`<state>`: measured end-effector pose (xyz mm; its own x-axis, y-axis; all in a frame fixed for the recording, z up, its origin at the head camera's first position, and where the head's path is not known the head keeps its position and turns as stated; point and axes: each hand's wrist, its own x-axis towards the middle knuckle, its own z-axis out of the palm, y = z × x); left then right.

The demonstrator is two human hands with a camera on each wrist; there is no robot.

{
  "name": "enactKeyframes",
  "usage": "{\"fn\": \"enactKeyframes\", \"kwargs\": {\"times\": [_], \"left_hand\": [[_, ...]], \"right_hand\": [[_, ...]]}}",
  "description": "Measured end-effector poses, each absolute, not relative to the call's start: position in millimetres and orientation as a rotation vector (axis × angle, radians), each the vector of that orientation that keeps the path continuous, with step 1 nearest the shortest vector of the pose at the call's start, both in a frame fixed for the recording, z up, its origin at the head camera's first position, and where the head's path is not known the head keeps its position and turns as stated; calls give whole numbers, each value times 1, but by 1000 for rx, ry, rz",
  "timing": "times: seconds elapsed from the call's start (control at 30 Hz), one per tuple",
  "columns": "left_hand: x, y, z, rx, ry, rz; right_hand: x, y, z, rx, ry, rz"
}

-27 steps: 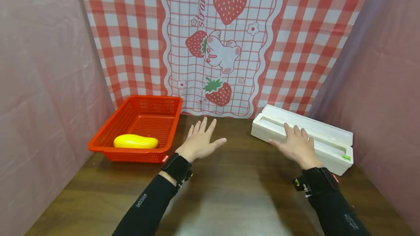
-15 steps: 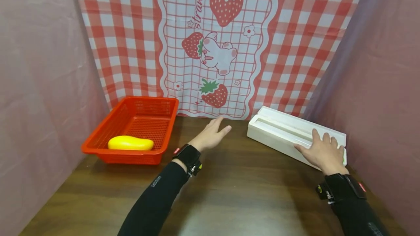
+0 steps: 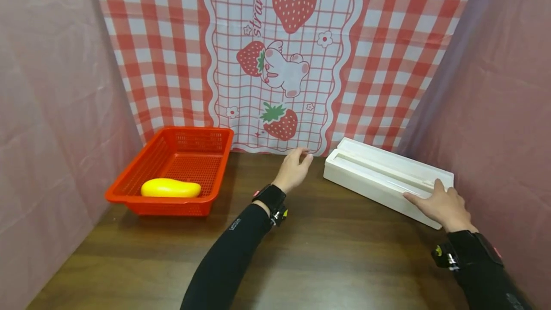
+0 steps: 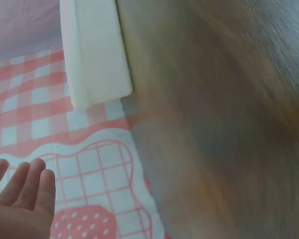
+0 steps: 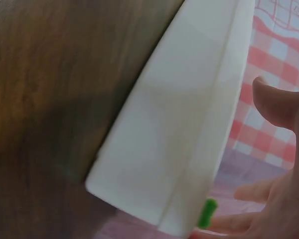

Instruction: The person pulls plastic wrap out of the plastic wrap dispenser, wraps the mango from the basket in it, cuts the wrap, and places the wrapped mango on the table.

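A long white box (image 3: 379,190) with a slot along its top and a raised back part lies at an angle on the right. My right hand (image 3: 445,207) is over its right end, thumb toward the near side and fingers spread. In the right wrist view the fingers are close to a small green piece (image 5: 207,213) on the box's end; whether they touch it I cannot tell. Left of the box, my left hand (image 3: 294,169) is in the air, fingers loosely bent and holding nothing. The left wrist view shows its fingertips apart from the box.
At the left, a red plastic basket (image 3: 172,206) holds a smooth yellow mango-shaped object (image 3: 170,188). A checked strawberry cloth (image 3: 280,85) hangs behind the brown wooden table (image 3: 327,252). Pink cloth walls (image 3: 495,133) close in both sides.
My right hand has moved right along the box to its right end, covering the green piece in the head view. My left hand has come rightward from beside the basket, its fingers less spread.
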<state>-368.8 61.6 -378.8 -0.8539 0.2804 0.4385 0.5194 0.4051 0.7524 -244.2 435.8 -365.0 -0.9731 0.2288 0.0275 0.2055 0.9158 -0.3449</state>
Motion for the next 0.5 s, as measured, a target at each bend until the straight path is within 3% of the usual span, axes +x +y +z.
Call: {"fn": "enactKeyframes", "kwargs": {"times": [0.5], "left_hand": [[-385,97,-409,-658,-2584,-1445]], "right_hand": [[-256,458,-388,-440,-2868,744]]}}
